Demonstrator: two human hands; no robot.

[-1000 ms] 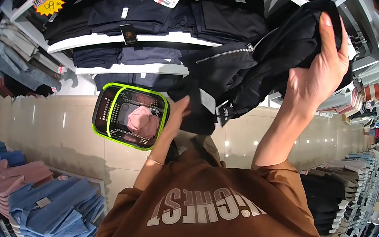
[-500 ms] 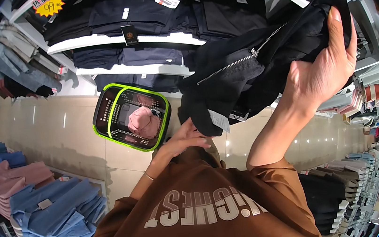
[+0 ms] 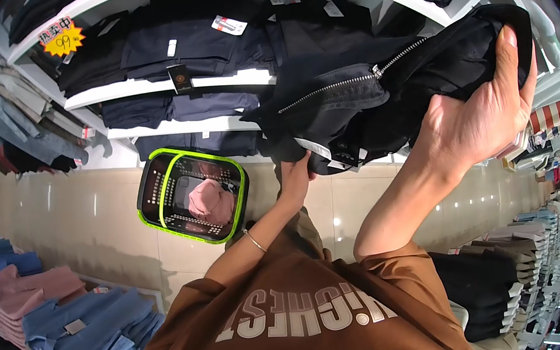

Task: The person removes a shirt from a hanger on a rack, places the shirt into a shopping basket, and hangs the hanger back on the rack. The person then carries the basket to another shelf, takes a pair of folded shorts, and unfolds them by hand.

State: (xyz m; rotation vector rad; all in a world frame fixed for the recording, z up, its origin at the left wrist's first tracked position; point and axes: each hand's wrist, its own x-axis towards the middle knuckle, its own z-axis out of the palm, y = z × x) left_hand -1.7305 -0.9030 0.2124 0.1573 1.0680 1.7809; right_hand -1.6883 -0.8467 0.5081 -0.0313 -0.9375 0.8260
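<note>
A black garment with a silver zipper [image 3: 356, 113] is stretched out in front of me; its exact kind is unclear. My right hand [image 3: 479, 115] is closed on its far right end, the thumb lying on top. At its lower left end, my left hand [image 3: 296, 176] pinches the edge close to a white tag [image 3: 314, 148], with some fingertips hidden behind the cloth. The zipper's slider sits about midway along the teeth.
On the floor to the left stands a black basket with a lime-green rim [image 3: 246, 186], holding a pink cloth item [image 3: 210, 201]. White shelves [image 3: 226, 76] ahead carry folded dark clothes. Stacked blue shirts [image 3: 93, 331] lie at lower left, dark folded clothes [image 3: 478, 283] at lower right.
My left hand has moved up and right from below the garment and now grips its lower left edge. My right hand keeps its hold, slightly lower. The view has shifted a little.
</note>
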